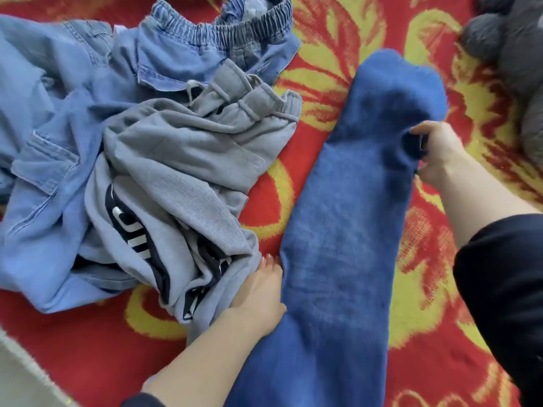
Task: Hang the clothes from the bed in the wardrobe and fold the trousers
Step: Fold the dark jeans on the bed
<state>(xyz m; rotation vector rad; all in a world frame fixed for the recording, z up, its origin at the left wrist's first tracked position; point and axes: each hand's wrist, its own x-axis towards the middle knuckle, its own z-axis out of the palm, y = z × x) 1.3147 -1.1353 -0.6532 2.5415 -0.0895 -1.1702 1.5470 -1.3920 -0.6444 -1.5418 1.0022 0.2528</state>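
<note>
Dark blue trousers lie stretched lengthwise down the middle of the red and yellow bed blanket. My right hand grips their right edge near the far end, fingers curled into the cloth. My left hand lies at their left edge, fingers tucked under the fabric so their hold is hidden. To the left sits a heap of grey corduroy trousers, a grey garment with dark lettering and light blue denim trousers.
A dark grey soft toy rests at the far right of the blanket. Elastic-waisted denim lies at the top of the heap. The bed's near edge shows at the lower left corner.
</note>
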